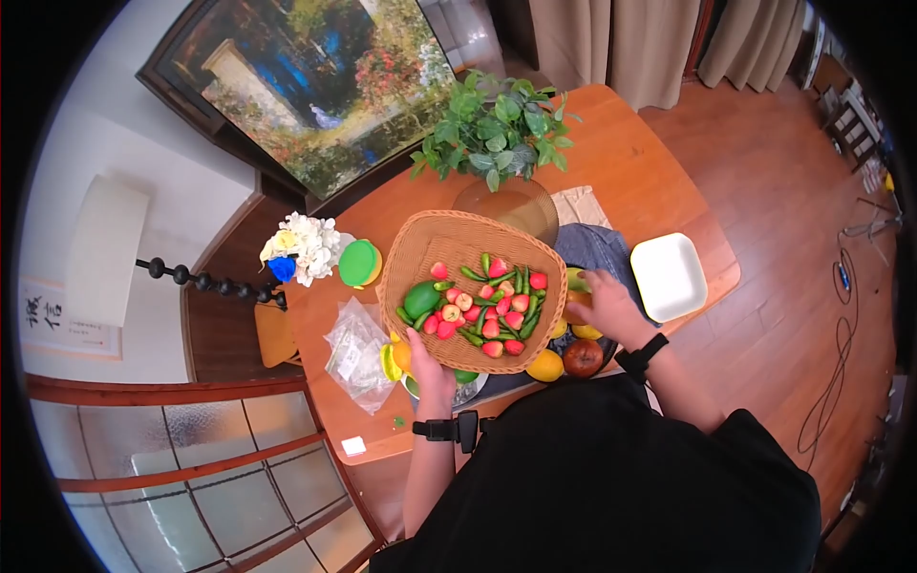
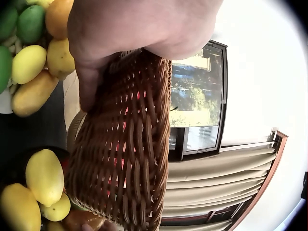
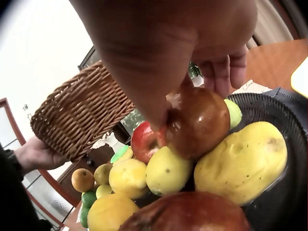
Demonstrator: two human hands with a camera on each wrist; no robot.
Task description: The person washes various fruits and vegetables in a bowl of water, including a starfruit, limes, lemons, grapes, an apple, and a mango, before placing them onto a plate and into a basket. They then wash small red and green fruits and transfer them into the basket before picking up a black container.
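A wicker basket (image 1: 430, 239) holding red fruits, green peppers and a green mango (image 1: 421, 298) is tilted up, gripped at its near-left rim by my left hand (image 1: 435, 377). In the left wrist view that hand (image 2: 144, 29) covers one end of the basket (image 2: 139, 154). To the basket's right, my right hand (image 1: 616, 310) reaches over a dark plate of fruit. The right wrist view shows this hand (image 3: 187, 43) with thumb and fingers around a glossy brown-red fruit (image 3: 199, 122), above a yellow mango (image 3: 245, 163) on the black ribbed plate (image 3: 291, 115).
A white tray (image 1: 669, 277) stands on the table's right side. Leafy plants (image 1: 497, 129) stand at the back. On the left are white flowers (image 1: 308, 246), a green-lidded jar (image 1: 360, 264) and a clear plastic bag (image 1: 358, 353). More fruit lies below the basket.
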